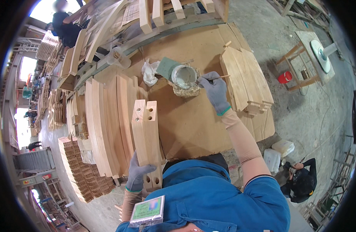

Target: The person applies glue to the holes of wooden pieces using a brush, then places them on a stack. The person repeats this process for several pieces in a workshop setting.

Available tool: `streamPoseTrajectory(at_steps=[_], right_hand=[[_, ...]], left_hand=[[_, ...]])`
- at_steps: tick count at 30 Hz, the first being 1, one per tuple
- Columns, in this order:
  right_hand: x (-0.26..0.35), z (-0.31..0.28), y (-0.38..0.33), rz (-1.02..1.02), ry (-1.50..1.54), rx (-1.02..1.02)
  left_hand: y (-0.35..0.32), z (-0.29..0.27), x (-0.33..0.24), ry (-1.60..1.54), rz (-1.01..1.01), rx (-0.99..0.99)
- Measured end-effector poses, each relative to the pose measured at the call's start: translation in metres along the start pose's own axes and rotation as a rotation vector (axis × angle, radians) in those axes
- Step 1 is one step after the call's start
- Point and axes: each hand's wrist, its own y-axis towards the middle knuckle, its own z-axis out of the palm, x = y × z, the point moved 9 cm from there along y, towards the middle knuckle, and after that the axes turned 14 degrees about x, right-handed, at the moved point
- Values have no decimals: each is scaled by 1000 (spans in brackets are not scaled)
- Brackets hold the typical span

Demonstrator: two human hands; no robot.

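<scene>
My left hand (pixel 137 172), in a grey glove, is wrapped round the lower end of two pale wooden bars (pixel 146 131) held side by side. Round holes show in their upper ends, with more near my hand. My right hand (pixel 214 89), gloved too, pinches a thin wooden stick (pixel 225 76). Its fingers are beside the right rim of a smeared, whitish pot (pixel 174 76). The far end of the stick is hidden by the glove. Under the pot is a rough, crusted block (pixel 186 92). A green-grey board (pixel 167 66) and a crumpled white cloth (pixel 149 72) lie left of it.
Curved wooden boards (pixel 104 127) stand at the left of the cardboard-covered table (pixel 181 127); stacked planks (pixel 245 79) lie right. A clear plastic cup (pixel 118 58) sits by the rack of wood (pixel 158 29). A red bucket (pixel 285 77) and two people are farther off.
</scene>
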Motion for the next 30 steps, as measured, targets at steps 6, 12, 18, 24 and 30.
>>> streamPoseTrajectory(at_steps=[6, 12, 18, 24, 30], right_hand=[[12, 5, -4, -101, -198, 8], [-4, 11, -15, -54, 169, -1], [-25, -2, -16, 117, 810, -148], [-26, -2, -2, 190, 809, -121], [52, 20, 5, 185, 623, 134]], left_hand=[[0, 1, 1, 11, 1, -7], [3, 1, 4, 16, 5, 22], [-2, 6, 1, -32, 6, 14], [-6, 19, -12, -13, 23, 32], [-6, 23, -21, 44, 53, 94]])
